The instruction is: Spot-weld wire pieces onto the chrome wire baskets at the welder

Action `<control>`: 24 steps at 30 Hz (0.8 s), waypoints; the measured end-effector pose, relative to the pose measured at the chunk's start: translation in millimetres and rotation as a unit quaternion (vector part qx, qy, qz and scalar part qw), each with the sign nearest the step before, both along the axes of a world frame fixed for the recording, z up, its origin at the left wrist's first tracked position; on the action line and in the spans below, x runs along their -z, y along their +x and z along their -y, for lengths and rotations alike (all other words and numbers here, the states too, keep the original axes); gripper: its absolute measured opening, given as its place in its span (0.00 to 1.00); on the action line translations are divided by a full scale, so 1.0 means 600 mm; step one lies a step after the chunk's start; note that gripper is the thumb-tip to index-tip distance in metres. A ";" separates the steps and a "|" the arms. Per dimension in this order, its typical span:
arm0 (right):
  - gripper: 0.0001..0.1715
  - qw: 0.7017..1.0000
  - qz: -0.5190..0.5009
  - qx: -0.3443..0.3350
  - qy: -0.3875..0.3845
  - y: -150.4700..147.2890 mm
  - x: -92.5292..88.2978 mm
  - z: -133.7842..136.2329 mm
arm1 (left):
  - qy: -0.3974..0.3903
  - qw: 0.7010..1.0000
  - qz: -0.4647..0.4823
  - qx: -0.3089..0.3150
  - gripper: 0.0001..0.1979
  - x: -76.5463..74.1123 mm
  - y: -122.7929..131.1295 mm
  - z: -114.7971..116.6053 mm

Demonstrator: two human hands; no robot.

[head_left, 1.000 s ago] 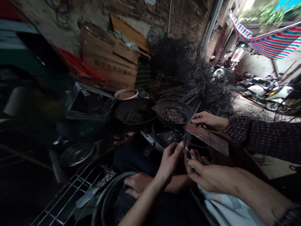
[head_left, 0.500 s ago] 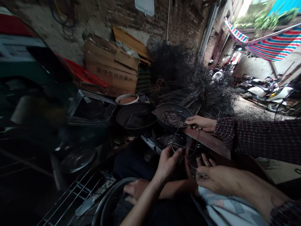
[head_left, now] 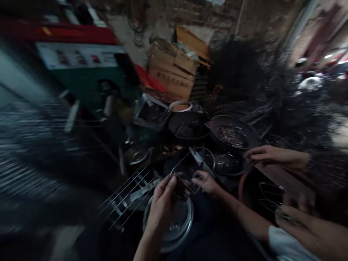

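Observation:
The picture is smeared by motion. My left hand [head_left: 162,203] reaches up from the bottom centre, fingers pinched on a thin bent wire piece [head_left: 183,184]. My right hand [head_left: 204,181] comes in from the right on a bare arm with a white sleeve, fingers curled at the other end of that wire. Both hands hover over a round metal basin [head_left: 181,227]. A co-worker in a plaid sleeve rests one hand [head_left: 268,154] on a brown board and keeps the other hand [head_left: 295,216] by wire rings [head_left: 269,195].
Two dark pans of short wire bits [head_left: 231,133] [head_left: 227,163] and a third dark pan [head_left: 187,128] lie beyond my hands. A wire rack [head_left: 125,198] slopes at left. Behind stand a green and red machine [head_left: 81,69], cardboard boxes [head_left: 171,72] and a black wire tangle [head_left: 244,72].
The view has swung left. My left hand left the wire ring and moved left over the basin; my right hand rose from the basin to meet it. The co-worker keeps the rings.

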State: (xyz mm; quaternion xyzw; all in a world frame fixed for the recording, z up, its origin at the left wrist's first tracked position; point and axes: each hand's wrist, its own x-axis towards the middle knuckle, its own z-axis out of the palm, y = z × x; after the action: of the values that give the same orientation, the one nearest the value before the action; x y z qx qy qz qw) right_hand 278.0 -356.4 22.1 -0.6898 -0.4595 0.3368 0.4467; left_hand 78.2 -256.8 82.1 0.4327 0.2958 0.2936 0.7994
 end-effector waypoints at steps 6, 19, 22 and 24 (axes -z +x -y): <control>0.20 0.988 -0.135 0.041 0.060 0.013 -0.006 -0.035 | 0.003 0.985 -0.037 -0.170 0.21 0.060 -0.141 -0.018; 0.08 0.969 0.011 -0.247 0.000 -0.119 -0.025 -0.104 | -0.036 0.988 -0.058 -0.139 0.24 0.101 -0.121 0.008; 0.09 0.972 -0.016 -0.235 -0.011 -0.115 -0.019 -0.105 | -0.045 0.988 -0.057 -0.138 0.24 0.106 -0.120 0.006; 0.10 0.974 -0.028 -0.225 -0.016 -0.116 -0.017 -0.106 | -0.045 0.988 -0.055 -0.137 0.24 0.110 -0.118 0.005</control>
State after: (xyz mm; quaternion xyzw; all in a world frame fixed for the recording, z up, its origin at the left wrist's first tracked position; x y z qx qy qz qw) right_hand 208.7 -292.5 32.3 -0.5660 -0.5846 0.4551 0.3617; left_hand 7.3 -259.8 15.8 0.3671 0.4088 0.3627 0.7527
